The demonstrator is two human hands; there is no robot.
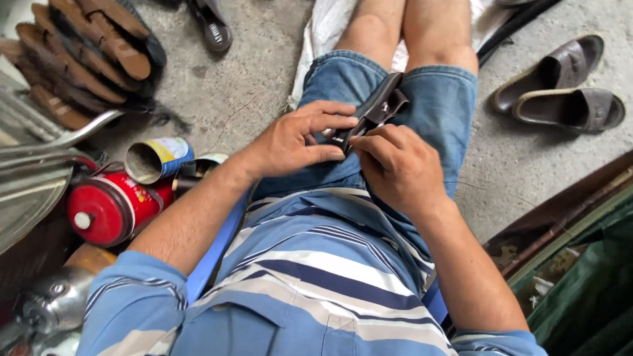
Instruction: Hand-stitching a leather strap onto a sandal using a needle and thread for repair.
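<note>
Down over the lap, both hands meet on a dark brown sandal strap piece, which lies across the denim shorts at the thighs. The left hand has its fingers curled around the near end of the piece, thumb pressed against it from below, so they are closed on it. The right hand pinches the same near end from the other side, its fingers bent tight and touching the leather just beside the left thumb. The far end of the piece sticks out beyond the fingers, away from the body, tilted toward the knees.

Well off to the left of the fingers, on the concrete floor, a stack of brown sandal soles lies fanned out, with dark sandals beyond it. Nearer the left forearm sit an open tin can on its side and a red canister, touching or nearly so. Far to the right of the fingers, a pair of grey-brown sandals rests on the floor. A blue striped shirt fills the bottom of the view.
</note>
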